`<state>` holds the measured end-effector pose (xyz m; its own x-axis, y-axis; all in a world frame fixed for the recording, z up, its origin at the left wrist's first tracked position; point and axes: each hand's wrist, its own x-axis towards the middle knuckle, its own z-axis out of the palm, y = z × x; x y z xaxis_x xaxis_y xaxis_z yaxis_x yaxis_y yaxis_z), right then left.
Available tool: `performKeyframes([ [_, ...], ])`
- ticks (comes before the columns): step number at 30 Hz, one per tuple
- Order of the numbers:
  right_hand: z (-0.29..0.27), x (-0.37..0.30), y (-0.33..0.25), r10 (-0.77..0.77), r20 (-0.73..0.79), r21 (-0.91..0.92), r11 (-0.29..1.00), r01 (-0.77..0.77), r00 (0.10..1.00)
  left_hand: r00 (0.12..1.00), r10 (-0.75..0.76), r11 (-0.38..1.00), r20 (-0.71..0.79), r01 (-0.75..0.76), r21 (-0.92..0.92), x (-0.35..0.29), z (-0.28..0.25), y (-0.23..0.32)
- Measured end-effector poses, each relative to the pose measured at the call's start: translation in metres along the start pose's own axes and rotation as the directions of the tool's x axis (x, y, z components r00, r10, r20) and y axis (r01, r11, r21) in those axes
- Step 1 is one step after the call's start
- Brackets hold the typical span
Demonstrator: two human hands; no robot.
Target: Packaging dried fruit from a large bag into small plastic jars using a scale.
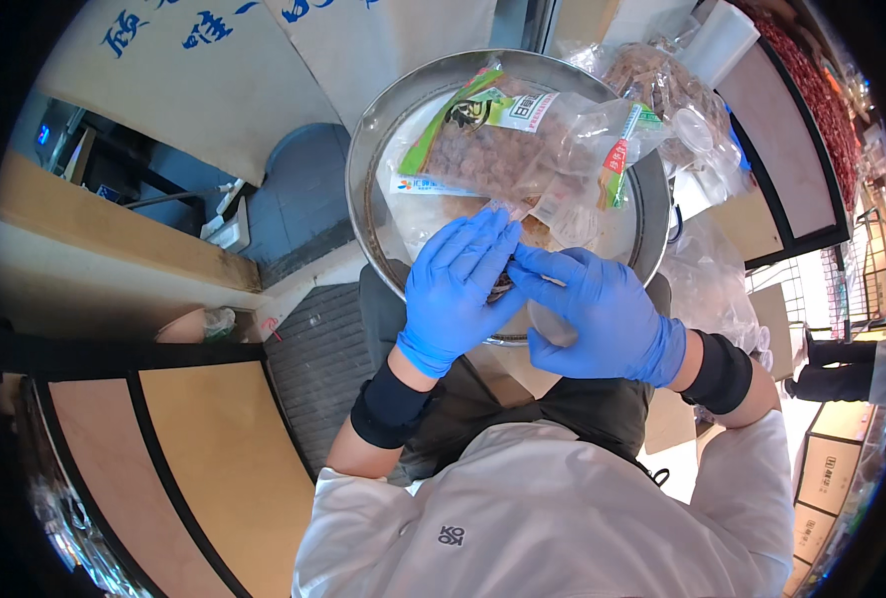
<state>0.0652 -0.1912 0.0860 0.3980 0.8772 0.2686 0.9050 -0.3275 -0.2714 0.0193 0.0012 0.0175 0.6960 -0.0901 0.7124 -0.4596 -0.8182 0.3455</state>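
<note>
Both hands wear blue gloves and meet over the near part of a round metal tray (pixel 360 189). My left hand (pixel 455 294) curves with its fingers together over a small dark thing (pixel 501 287), mostly hidden. From the other side my right hand (pixel 607 314) brings its thumb and fingers to that spot, fingertips closed. What they hold cannot be made out. Just beyond the fingers lies a clear printed plastic bag (pixel 493 149) of brown dried pieces, with green edges. A clear round plastic piece (pixel 551 324) shows partly beneath my right hand.
Right of the tray sit clear bags (pixel 652 80) of dried goods and crumpled plastic (pixel 712 279). Dark-framed panels (pixel 214 468) stand at the left, and a blue stool (pixel 308 174) is beyond. Cardboard boxes (pixel 827 473) are stacked far right, near another person's dark-clothed legs (pixel 837 384).
</note>
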Motion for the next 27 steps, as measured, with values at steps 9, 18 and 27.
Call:
performKeyframes([
  [9,0.002,-0.002,0.028,0.109,-0.159,0.492,0.871,-0.017,0.981,0.998,0.021,0.999,-0.061,-0.023,-0.024,-0.004,0.003,-0.004],
  [18,0.007,0.026,0.047,0.334,-0.181,0.632,0.760,-0.151,0.925,0.973,-0.215,0.957,-0.086,0.193,-0.218,0.003,0.003,0.011],
  [27,0.001,0.053,0.051,0.322,-0.135,0.667,0.729,-0.154,0.937,0.981,-0.179,0.966,-0.078,0.160,-0.204,-0.006,0.005,0.005],
])
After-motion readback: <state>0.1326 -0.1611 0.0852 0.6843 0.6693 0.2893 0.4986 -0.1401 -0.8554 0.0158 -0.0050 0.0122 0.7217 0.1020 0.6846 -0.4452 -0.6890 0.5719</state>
